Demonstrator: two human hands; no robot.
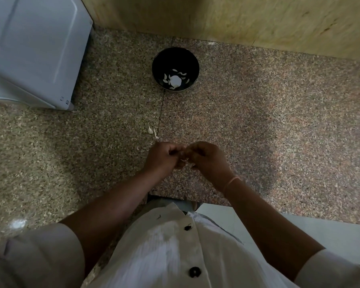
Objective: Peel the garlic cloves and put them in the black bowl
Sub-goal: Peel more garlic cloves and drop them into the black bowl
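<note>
Mid-peel, left grip [164, 155] and right grip [206, 159] both pinching one garlic clove [185, 161] near-side of black bowl [162, 63], next likely finishing the strip, then reaching forward to drop it in.

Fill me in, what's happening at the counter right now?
A person stands at the speckled counter with the left hand and right hand close together, fingers curled round a small pale garlic clove, apparently peeling it. Farther back, the black bowl holds white garlic pieces. A few peel scraps lie on the counter just beyond the left hand.
</note>
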